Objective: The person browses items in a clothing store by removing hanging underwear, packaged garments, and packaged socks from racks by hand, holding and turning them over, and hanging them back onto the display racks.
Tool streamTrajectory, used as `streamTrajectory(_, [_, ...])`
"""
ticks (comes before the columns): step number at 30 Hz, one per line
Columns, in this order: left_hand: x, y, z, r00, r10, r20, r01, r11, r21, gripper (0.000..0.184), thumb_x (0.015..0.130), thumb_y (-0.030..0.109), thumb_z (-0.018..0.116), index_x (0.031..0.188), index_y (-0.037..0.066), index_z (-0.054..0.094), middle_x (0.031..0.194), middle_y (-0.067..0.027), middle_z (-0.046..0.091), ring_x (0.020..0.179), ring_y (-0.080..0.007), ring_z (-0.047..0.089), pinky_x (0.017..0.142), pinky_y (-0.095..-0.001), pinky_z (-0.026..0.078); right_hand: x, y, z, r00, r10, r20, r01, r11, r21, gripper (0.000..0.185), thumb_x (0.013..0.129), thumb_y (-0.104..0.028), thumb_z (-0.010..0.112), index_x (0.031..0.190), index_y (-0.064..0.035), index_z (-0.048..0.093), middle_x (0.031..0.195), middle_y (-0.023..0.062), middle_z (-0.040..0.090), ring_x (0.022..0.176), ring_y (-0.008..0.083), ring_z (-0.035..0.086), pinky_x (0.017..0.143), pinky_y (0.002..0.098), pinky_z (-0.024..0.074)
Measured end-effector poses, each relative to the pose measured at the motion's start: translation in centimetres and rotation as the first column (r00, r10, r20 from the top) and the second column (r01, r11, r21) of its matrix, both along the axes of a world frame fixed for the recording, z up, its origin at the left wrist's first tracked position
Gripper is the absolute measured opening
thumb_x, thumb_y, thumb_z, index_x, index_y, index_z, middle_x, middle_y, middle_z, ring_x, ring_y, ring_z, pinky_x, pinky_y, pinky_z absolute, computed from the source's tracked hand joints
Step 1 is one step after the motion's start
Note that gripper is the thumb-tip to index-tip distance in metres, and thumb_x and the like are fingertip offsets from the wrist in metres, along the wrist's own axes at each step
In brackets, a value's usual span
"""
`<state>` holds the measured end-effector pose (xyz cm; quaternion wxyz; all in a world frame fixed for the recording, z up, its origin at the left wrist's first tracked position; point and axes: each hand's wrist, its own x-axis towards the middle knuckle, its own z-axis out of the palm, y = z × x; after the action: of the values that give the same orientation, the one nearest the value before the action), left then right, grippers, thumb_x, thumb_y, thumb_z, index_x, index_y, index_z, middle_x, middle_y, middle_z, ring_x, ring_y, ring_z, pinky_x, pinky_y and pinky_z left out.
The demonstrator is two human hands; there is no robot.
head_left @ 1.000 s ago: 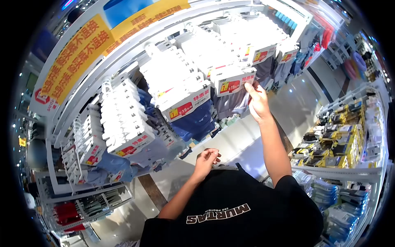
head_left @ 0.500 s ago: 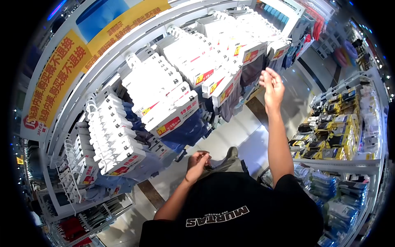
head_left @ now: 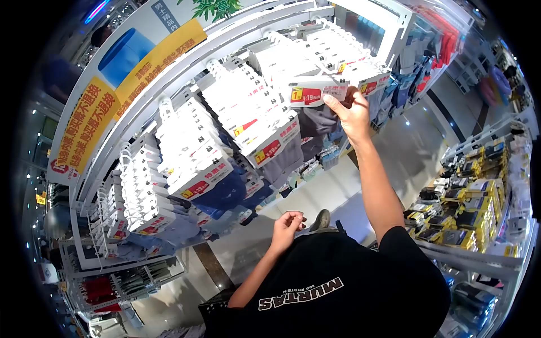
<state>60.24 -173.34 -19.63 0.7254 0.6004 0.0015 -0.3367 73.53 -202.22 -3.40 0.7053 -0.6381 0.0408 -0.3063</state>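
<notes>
At the front of the rack, the right hand (head_left: 351, 115) grips the corner of a white card (head_left: 307, 94) — thumb across its printed face, fingers behind. The card, bearing a red and yellow price label, reaches out to the left of that hand, with dark grey cloth (head_left: 318, 121) hanging just below it. Further left of the hand stand rows of white cards (head_left: 194, 141), a blue garment (head_left: 222, 194) below one. The left hand (head_left: 287, 228) is nearer the black shirt (head_left: 355, 276), fingers loosely curled — whether it holds anything cannot be told. Well to the right of the right hand sit yellow packets (head_left: 479, 211).
</notes>
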Motion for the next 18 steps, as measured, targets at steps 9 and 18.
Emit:
streamTrajectory(9, [-0.4,-5.3,1.0,0.989,0.13,0.063,-0.132,0.991,0.03,0.027,0.096,0.021,0.063,0.108,-0.003,0.061,0.094,-0.0081,0.067,0.078,-0.0103,0.06,0.072,-0.0246,0.049,-3.9,-5.1,2.3,0.956,0.185,0.226,-0.209,0.974,0.085,0.035,0.092,-0.007,0.064,0.123,0.0,0.05,0.117,0.0075,0.061,0.106,0.0129,0.056,0.098,0.0287,0.0407])
streamTrajectory(18, [0.3,-11.3,7.8,0.93,0.076,0.36,-0.03,0.991,-0.132,0.063,0.097,0.019,0.056,0.148,-0.003,0.027,0.148,-0.0167,0.035,0.132,-0.0252,0.04,0.107,-0.037,0.033,-7.5,-4.0,-4.0,0.948,0.303,0.102,-0.319,0.872,0.371,0.061,0.092,-0.002,0.062,0.146,-0.0051,0.033,0.118,0.0075,0.06,0.105,0.0118,0.058,0.095,0.0276,0.0439])
